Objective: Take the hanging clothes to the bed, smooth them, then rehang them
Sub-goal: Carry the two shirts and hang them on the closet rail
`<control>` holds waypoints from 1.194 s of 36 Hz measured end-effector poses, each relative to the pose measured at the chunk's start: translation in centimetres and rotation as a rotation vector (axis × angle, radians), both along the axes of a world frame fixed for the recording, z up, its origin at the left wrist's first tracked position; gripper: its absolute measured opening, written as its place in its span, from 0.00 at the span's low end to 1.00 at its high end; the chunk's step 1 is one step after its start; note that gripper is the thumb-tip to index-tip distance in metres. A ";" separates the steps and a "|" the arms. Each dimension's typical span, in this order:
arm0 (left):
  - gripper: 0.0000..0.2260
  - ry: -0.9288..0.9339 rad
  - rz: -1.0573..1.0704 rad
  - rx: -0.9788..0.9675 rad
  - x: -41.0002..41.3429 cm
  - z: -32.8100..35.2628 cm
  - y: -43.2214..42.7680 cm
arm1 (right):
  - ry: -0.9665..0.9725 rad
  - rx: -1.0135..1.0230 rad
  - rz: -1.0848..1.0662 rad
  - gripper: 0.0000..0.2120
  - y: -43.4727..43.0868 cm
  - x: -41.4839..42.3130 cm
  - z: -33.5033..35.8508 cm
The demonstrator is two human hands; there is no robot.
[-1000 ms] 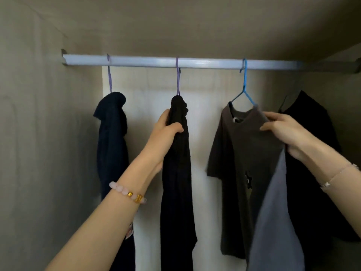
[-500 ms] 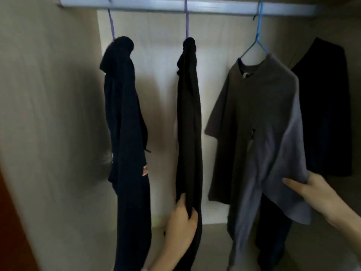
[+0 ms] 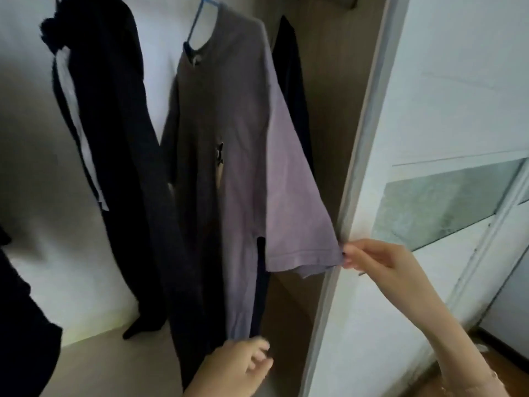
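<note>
A grey-brown T-shirt (image 3: 237,133) hangs on a blue hanger (image 3: 197,15) inside the wardrobe. My right hand (image 3: 369,257) pinches the hem of its right sleeve and holds the sleeve stretched out to the right. My left hand (image 3: 237,368) is at the shirt's bottom hem, fingers curled beside the cloth; whether it grips the hem I cannot tell. Left of the shirt hangs a black garment (image 3: 120,156). A dark garment (image 3: 292,81) hangs behind the shirt on the right.
The wardrobe's sliding door frame (image 3: 355,173) stands just right of the stretched sleeve. Another dark garment (image 3: 20,325) fills the lower left corner. The wardrobe floor (image 3: 108,362) lies below the clothes.
The view has dropped and swung right. My left hand let go of the black garment and moved to the grey shirt's bottom hem. My right hand took the sleeve hem and pulled it outward.
</note>
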State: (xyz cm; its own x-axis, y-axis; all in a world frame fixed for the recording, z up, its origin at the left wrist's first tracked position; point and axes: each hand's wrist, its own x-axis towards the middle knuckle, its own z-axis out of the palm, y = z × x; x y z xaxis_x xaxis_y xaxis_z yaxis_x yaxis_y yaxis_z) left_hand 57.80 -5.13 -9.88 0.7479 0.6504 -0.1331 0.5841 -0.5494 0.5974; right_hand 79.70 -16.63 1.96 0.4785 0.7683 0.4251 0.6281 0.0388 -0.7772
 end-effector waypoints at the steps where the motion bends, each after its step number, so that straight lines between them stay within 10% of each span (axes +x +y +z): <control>1: 0.17 -0.118 -0.028 0.043 1.2 0.4 -0.4 | 0.010 0.061 -0.041 0.07 -0.3 0.6 0.0; 15: 0.26 -0.940 0.228 -0.197 15.6 5.2 -5.1 | 0.054 0.343 -0.007 0.16 0.3 2.4 -3.4; 43: 0.23 -0.893 0.717 0.098 -0.4 5.4 -3.4 | 0.049 0.317 0.335 0.22 2.5 -13.7 -3.3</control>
State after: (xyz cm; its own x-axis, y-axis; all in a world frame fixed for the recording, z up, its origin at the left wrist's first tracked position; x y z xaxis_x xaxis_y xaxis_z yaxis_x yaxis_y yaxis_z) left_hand 57.39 -8.58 -4.52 0.0035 0.9430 0.3328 0.1712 -0.3285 0.9289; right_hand 66.01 -14.08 -1.33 0.2518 0.7196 0.6471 0.5030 0.4740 -0.7227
